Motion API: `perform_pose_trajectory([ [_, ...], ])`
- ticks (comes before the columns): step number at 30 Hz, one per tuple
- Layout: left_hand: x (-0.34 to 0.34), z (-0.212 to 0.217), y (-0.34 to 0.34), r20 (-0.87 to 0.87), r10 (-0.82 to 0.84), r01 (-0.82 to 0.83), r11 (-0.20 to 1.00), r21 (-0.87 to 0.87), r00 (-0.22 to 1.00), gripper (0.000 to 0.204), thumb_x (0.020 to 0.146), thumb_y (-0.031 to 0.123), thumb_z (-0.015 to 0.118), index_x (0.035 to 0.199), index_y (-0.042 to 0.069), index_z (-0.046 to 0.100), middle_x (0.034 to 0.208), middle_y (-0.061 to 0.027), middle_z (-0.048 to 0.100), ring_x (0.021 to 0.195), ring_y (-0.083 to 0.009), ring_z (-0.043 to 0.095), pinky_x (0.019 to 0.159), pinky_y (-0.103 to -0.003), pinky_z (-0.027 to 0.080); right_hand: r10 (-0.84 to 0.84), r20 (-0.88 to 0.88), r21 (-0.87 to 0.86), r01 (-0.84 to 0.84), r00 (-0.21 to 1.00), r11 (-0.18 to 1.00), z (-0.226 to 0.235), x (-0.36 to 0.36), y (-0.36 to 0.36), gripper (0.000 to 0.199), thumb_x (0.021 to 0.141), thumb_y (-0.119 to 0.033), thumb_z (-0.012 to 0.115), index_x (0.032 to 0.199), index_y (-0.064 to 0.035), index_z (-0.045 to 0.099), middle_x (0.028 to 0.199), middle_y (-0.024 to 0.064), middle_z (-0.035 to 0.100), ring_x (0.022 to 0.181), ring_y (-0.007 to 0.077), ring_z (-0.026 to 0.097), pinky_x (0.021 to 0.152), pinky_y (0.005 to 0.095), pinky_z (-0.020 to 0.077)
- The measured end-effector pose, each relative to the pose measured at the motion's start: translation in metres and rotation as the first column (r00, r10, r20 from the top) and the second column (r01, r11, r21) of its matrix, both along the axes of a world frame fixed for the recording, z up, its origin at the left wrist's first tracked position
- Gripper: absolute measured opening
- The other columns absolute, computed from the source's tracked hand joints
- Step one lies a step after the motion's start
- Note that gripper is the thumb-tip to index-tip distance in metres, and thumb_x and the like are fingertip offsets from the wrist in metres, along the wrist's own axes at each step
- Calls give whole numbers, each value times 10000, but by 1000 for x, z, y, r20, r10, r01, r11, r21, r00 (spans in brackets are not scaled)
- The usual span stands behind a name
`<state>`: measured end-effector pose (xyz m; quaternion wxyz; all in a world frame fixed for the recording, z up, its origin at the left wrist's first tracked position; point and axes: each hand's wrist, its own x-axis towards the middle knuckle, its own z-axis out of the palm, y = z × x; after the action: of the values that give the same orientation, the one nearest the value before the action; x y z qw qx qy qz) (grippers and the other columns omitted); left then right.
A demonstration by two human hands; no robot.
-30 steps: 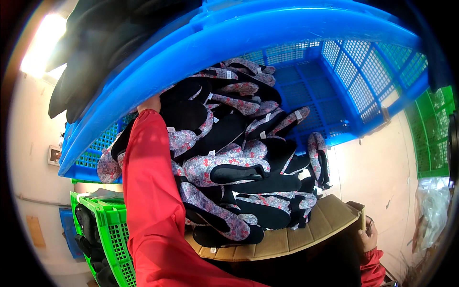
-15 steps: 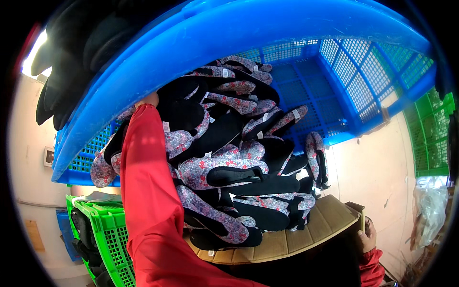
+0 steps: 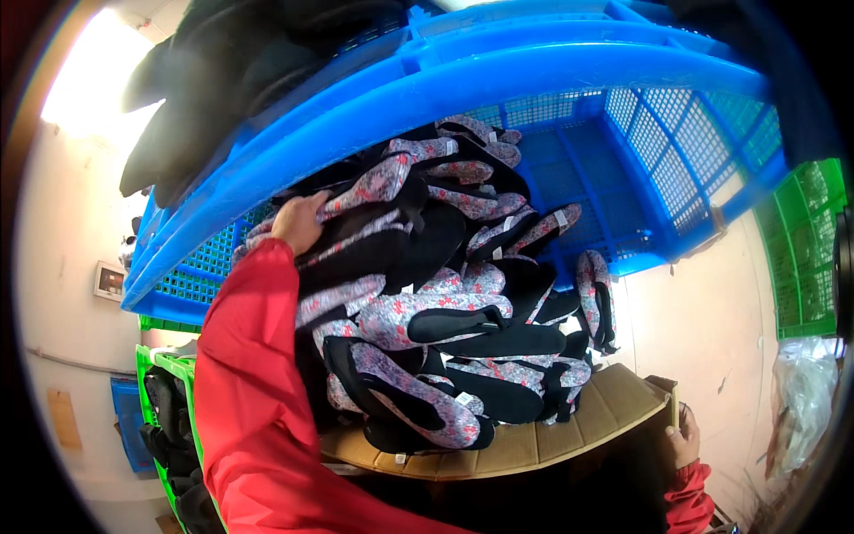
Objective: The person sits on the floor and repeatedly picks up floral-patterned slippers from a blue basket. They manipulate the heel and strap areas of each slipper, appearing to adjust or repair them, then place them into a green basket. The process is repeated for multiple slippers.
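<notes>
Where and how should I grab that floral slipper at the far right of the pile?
Probably by its upper end, from the right. The floral slipper is long, narrow and nearly upright in the view; nothing covers its upper end or right side, while a black slipper lies close on its left. The right hand is on that side.

Worn at the person's head, the left fisheye camera looks down into the blue crate (image 3: 543, 69) from close by, reaching pale wall (image 3: 689, 329) beyond its right end.
</notes>
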<state>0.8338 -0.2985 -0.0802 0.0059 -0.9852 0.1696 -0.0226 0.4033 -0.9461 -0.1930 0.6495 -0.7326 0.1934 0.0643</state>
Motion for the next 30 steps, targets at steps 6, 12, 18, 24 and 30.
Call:
perform_pose_trajectory([
  [6,-109,-27,-26,44,-186,185,983,19,982,544,650,29,623,1191,89,618,1144,-147,653,929,-351,622,849,-429,503,-6,-11,-13,5,1000,1000,-10,-7,-5,719,819,-439,736,1330,9,501,1196,48,581,1079,145,525,941,291,409],
  [12,-192,-39,-60,134,-149,162,982,-99,980,583,611,-22,619,1187,57,592,1248,-118,584,855,-338,578,767,-416,497,20,12,2,-20,1000,1000,-6,-5,-3,731,823,-463,732,1328,13,504,1175,42,590,1063,142,528,929,286,413],
  [18,-255,-60,-83,55,-192,195,979,-55,980,643,598,65,689,1232,102,586,1325,-142,535,786,-297,563,735,-395,489,22,20,10,-22,1000,1000,-12,-9,-7,752,826,-477,724,1339,21,491,1214,60,578,1117,161,520,978,308,396],
  [24,-244,-86,-75,173,-137,143,989,-23,975,691,636,63,673,1310,136,538,1353,-145,499,774,-302,545,705,-421,473,12,-7,-15,-12,1000,1000,-14,-10,-10,763,825,-467,729,1347,29,477,1238,76,566,1161,179,508,1016,323,376],
  [30,-244,-48,-89,64,-137,136,990,24,988,686,649,17,637,1320,132,553,1323,-181,506,801,-331,560,714,-418,491,8,29,41,-9,1000,999,-14,-7,-7,765,822,-452,739,1352,30,473,1253,81,561,1178,185,498,1029,329,367],
])
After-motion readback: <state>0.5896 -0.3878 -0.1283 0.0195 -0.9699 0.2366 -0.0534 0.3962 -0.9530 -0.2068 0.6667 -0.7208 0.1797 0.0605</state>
